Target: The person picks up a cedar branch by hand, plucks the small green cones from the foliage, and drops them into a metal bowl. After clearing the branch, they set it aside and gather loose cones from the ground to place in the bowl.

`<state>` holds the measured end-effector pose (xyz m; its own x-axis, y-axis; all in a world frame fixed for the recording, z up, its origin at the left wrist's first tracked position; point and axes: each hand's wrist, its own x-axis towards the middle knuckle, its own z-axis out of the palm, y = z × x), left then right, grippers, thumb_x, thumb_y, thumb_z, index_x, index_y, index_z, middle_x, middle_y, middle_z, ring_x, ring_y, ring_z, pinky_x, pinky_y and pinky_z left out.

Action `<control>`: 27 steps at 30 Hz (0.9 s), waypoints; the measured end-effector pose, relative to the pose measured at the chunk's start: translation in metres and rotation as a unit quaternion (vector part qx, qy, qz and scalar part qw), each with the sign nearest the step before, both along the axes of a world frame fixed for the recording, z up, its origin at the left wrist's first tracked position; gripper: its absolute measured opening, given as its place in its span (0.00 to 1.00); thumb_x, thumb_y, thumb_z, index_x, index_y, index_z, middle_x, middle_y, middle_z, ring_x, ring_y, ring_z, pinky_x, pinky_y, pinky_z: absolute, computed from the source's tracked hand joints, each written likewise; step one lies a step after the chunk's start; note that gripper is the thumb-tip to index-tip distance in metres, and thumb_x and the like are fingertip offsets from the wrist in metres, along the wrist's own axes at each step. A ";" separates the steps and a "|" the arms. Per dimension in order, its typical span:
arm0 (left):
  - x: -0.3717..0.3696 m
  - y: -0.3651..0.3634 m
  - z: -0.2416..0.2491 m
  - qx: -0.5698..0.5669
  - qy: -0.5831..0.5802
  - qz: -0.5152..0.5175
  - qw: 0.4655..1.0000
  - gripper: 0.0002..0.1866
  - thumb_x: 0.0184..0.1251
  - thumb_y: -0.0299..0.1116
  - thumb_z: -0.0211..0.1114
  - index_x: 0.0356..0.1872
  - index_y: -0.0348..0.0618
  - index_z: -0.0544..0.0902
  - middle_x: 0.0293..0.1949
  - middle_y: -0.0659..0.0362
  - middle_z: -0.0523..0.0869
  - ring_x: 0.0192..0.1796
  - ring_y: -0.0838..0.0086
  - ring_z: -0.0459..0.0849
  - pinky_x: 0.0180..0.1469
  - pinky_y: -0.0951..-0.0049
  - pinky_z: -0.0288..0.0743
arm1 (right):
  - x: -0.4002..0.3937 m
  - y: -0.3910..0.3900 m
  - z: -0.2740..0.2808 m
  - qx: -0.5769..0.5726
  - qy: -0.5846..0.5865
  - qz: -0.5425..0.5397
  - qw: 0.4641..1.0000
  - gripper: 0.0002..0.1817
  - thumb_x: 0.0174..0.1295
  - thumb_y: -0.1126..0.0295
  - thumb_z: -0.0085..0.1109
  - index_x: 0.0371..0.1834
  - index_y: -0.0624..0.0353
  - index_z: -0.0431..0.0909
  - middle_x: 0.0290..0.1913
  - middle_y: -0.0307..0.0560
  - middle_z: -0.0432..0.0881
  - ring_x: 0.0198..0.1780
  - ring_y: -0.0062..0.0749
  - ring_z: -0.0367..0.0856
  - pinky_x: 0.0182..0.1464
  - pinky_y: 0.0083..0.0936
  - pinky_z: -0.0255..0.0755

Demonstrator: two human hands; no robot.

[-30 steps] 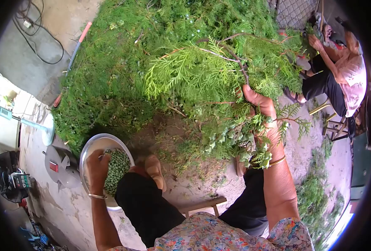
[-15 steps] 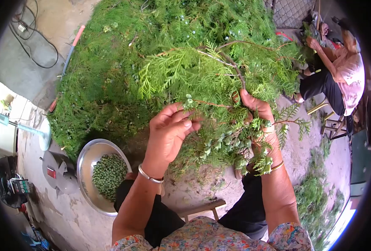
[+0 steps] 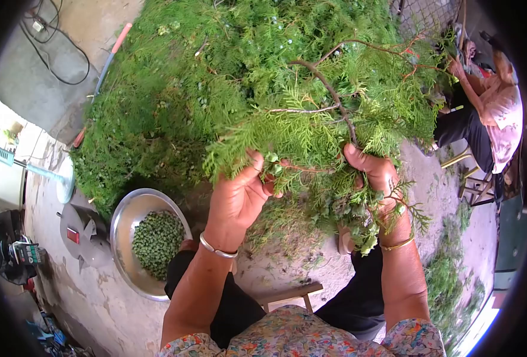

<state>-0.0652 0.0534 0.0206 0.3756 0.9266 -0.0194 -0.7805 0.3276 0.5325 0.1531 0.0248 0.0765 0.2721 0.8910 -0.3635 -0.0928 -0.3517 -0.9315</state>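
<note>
**Two Hands on a Green Branch**

The pile of green branches (image 3: 156,107) is the biggest thing, spread out behind the bowl (image 3: 125,238) and to its right. Another person (image 3: 500,113) sits far to the right of the bowl. The held branch (image 3: 339,102) is up in the air, to the right of the bowl. The bowl is shiny, with lots of green cones (image 3: 159,244) inside.

The right hand (image 3: 373,172), well to the right of the bowl, is closed around the branch. The left hand (image 3: 239,193), nearer the bowl, has curled fingers, half closed, by a side twig (image 3: 308,169). A tiny cone (image 3: 273,157) is at its fingertips; it is hard to tell if they pinch it.

This looks like the picking step. The next move seems to need a small pinch and tug, with the branch held steady.
</note>
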 end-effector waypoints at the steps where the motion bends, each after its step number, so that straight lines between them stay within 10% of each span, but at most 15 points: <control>1: 0.002 -0.002 0.002 0.000 0.000 0.001 1.000 0.09 0.66 0.29 0.55 0.45 0.42 0.76 0.49 0.54 0.79 0.47 0.61 0.81 0.36 0.63 0.75 | -0.001 -0.001 0.002 0.000 0.000 0.001 1.000 0.14 0.55 0.58 0.66 0.29 0.58 0.81 0.22 0.35 0.77 0.17 0.17 0.67 0.19 0.16 0.56; 16: -0.008 -0.001 0.017 -0.064 0.214 0.007 0.975 0.13 0.57 0.23 0.62 0.44 0.44 0.76 0.27 0.63 0.77 0.23 0.85 0.70 0.18 0.88 0.57 | -0.008 -0.006 0.006 -0.031 -0.064 0.078 0.994 0.26 0.54 0.47 0.64 0.35 0.64 0.82 0.26 0.43 0.79 0.23 0.26 0.70 0.32 0.26 0.65; 19: -0.015 0.008 0.006 -0.105 0.194 -0.020 0.975 0.10 0.55 0.24 0.65 0.37 0.47 0.77 0.26 0.65 0.76 0.22 0.86 0.69 0.16 0.88 0.55 | -0.006 -0.005 -0.011 0.070 -0.193 0.141 0.968 0.24 0.58 0.48 0.59 0.34 0.63 0.82 0.25 0.45 0.79 0.25 0.26 0.71 0.50 0.29 0.64; 23: -0.018 0.008 0.007 -0.127 0.204 -0.033 0.970 0.05 0.55 0.26 0.65 0.32 0.46 0.78 0.25 0.65 0.76 0.21 0.86 0.68 0.15 0.86 0.55 | -0.006 -0.004 -0.003 -0.038 -0.216 0.237 0.946 0.25 0.63 0.46 0.51 0.38 0.59 0.82 0.34 0.51 0.83 0.44 0.26 0.78 0.71 0.37 0.38; 27: -0.039 0.018 0.016 -0.065 0.272 0.093 0.956 0.04 0.57 0.25 0.63 0.34 0.44 0.79 0.25 0.62 0.76 0.21 0.85 0.70 0.15 0.87 0.59 | 0.017 -0.005 -0.037 0.215 -0.234 0.250 0.915 0.21 0.61 0.49 0.56 0.42 0.56 0.82 0.36 0.46 0.83 0.35 0.22 0.78 0.63 0.30 0.57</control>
<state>-0.1047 0.0712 0.0370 0.1071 0.9529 -0.2836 -0.4513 0.3008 0.8402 0.1701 0.0199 0.0397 -0.1729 0.9798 0.1009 0.4242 0.1666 -0.8901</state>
